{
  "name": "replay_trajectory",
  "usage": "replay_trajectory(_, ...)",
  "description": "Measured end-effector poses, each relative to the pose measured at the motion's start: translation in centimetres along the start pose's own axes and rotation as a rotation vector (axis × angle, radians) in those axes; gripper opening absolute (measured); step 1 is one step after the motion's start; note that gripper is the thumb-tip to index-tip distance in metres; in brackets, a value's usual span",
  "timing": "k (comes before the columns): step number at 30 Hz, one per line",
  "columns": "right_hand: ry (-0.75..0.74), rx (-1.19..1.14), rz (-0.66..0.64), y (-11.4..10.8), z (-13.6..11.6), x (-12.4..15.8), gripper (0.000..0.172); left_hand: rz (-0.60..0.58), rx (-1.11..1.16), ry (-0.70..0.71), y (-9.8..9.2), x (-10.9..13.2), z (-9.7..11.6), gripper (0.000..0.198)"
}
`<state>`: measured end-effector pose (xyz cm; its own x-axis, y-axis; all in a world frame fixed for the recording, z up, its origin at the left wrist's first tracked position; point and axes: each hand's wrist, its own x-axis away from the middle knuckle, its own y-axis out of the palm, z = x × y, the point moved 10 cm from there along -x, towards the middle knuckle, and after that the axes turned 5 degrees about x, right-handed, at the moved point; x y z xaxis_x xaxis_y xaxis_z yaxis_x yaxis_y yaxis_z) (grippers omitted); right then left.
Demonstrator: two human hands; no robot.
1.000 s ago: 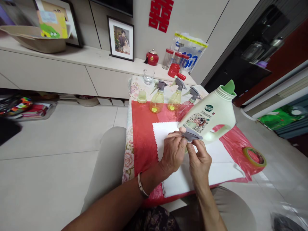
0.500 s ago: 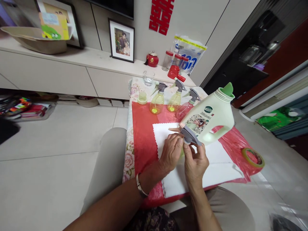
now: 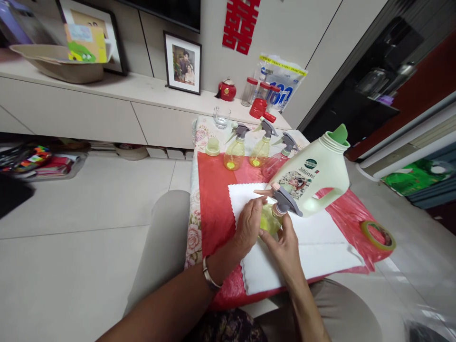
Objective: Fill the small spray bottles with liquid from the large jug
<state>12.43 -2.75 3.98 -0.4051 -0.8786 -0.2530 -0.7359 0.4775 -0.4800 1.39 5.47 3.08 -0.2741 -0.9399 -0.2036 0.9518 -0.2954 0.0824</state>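
Just below and right of the frame's centre, I am cupping a translucent yellow-green plastic spray bottle (image 3: 270, 219) with a grey plastic trigger head (image 3: 286, 200) between my left hand (image 3: 248, 225) and right hand (image 3: 285, 244), seemingly steadying it, the next move likely calling for a firm grip.

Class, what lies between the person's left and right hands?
In the head view, a yellow spray bottle with a grey top is between left hand and right hand.

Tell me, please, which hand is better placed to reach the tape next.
Probably the right hand: it is nearer the tape, on its right; the left hand is farther, though both hold the same bottle.
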Motion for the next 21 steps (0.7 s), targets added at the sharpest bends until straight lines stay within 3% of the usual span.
replay_trajectory(4, 0.024, 0.037, -0.017, -0.2, 0.6, -0.2, 0.068, -0.020, 0.120, -0.041, 0.0, 0.0, -0.1, 0.037)
replay_trajectory(8, 0.027, -0.056, -0.003, -1.9, 0.3, -0.2, 0.074, -0.040, 0.324, -0.067, 0.4, 0.1, -0.8, 0.042)
replay_trajectory(11, 0.010, -0.170, -0.012, -3.4, -0.7, 0.1, 0.079, -0.089, 0.481, -0.168, 1.3, 0.3, -2.1, 0.044)
replay_trajectory(15, -0.021, -0.288, 0.008, -5.1, -2.3, 0.2, 0.078, -0.231, 0.630, -0.289, 3.3, 1.1, -2.6, 0.049)
replay_trajectory(21, -0.038, -0.341, 0.032, -6.0, -2.5, 0.4, 0.080, -0.562, 0.971, -0.483, 6.7, 3.3, -0.5, 0.051)
